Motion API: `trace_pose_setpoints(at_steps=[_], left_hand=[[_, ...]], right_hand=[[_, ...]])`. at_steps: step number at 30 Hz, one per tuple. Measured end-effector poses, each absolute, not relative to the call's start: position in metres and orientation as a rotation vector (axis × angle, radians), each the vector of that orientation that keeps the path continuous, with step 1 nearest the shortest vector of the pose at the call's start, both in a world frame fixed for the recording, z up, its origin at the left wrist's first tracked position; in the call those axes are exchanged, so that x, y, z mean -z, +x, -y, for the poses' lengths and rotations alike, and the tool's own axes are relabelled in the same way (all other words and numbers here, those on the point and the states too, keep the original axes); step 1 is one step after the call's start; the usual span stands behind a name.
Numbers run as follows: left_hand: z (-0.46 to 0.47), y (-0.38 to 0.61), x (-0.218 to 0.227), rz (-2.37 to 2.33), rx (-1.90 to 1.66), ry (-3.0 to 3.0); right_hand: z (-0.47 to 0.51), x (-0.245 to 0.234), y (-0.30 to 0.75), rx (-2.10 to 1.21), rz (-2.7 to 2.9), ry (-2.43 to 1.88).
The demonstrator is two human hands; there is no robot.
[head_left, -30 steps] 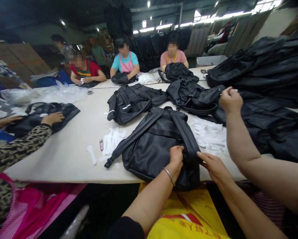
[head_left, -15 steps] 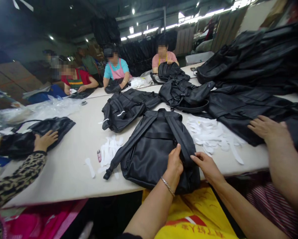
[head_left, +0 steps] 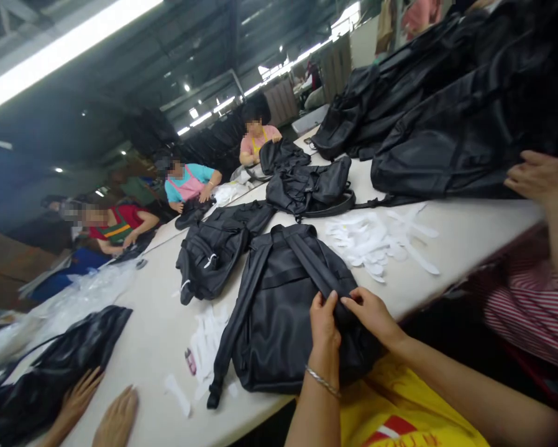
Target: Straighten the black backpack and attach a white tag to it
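Note:
A black backpack [head_left: 279, 323] lies on the table in front of me, its strap side facing up. My left hand [head_left: 325, 323] is closed on the lower part of its right shoulder strap [head_left: 309, 264], thumb on top. Close beside it, my right hand [head_left: 372, 315] pinches the same strap at its outer edge. The fingertips of both hands nearly meet, and what lies between them is partly hidden. The left shoulder strap [head_left: 235, 329] hangs loose, its buckle end past the bag's lower left corner.
White strips [head_left: 376, 242] lie right of the bag, more strips [head_left: 209, 341] left of it, near a small pink tool [head_left: 190, 361]. Other black backpacks [head_left: 214, 248] lie behind; a large pile [head_left: 428, 124] fills the right. Co-workers' hands [head_left: 115, 419] are at left and right; several people sit opposite.
My view has tilted and turned. My hands have come closer together on the strap. At right, the co-worker's hand and the nearest black bags have shifted farther from my backpack.

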State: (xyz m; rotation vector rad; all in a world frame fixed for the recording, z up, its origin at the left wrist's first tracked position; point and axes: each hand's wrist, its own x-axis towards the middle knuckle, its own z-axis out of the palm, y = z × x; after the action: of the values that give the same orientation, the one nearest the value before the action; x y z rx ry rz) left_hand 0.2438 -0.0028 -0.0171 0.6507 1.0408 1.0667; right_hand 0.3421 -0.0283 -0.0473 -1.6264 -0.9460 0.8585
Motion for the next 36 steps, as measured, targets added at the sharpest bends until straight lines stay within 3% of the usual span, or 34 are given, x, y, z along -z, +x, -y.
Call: trace_pose_setpoints(at_steps=[13, 18, 28, 36], left_hand=[[0.006, 0.240, 0.025, -1.068, -1.035, 0.759], [-0.001, 0.231, 0.029, -1.068, -1.026, 0.673], [-0.002, 0.221, 0.032, -1.093, -0.978, 0.569], [0.001, 0.215, 0.034, -1.098, -0.983, 0.562]], right_hand=[[0.032, 0.054, 0.344, -0.838, 1.060, -1.613], [0.016, 0.056, 0.371, -1.042, 1.193, -1.433], [-0.006, 0.100, 0.558, 0.306, 0.915, -2.289], [-0.037, 0.125, 0.599, 0.347, 1.167, -2.466]])
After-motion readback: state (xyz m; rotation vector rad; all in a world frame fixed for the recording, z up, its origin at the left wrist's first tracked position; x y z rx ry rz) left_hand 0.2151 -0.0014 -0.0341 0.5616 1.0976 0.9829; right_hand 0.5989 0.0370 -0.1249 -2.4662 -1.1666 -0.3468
